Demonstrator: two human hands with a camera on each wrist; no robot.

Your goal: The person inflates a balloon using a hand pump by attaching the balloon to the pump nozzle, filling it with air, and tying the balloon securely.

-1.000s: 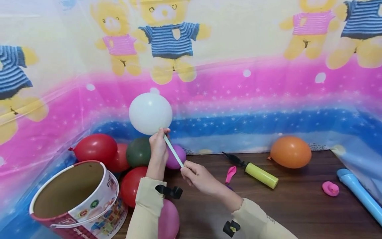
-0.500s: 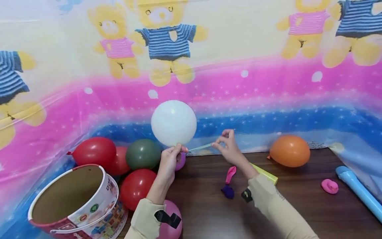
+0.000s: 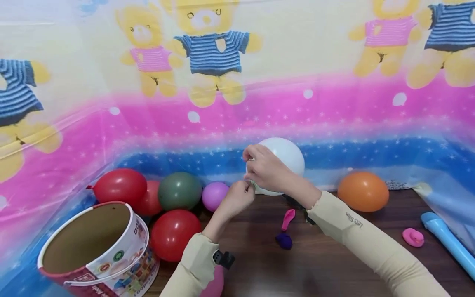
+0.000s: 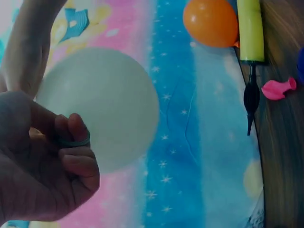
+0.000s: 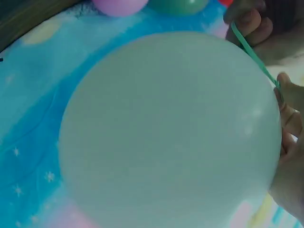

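An inflated white balloon [image 3: 288, 156] is held up above the back edge of the table, partly behind my right hand [image 3: 268, 168]. Lower and to the left, my left hand [image 3: 239, 198] has its fingers curled around one end of the balloon's stretched neck. The right wrist view shows that neck as a thin pale green strip [image 5: 256, 58] running between both hands, its other end pinched by the right fingertips [image 5: 284, 80]. In the left wrist view a loop of the strip [image 4: 76, 142] crosses the left fingers. The full course of the loop is hidden.
Several balloons, among them a green balloon [image 3: 179, 191], lie left beside an open bucket [image 3: 139, 243]. A yellow hand pump [image 4: 251, 33], a limp pink balloon [image 3: 288, 219], an orange balloon [image 3: 363, 192], a pink rubber duck [image 3: 413, 237] and a blue toy microphone [image 3: 447, 239] lie rightward.
The white balloon and both hands have moved right. The right hand, first pulling the neck down, then rightward, has come back close to the left hand and now covers part of the balloon.
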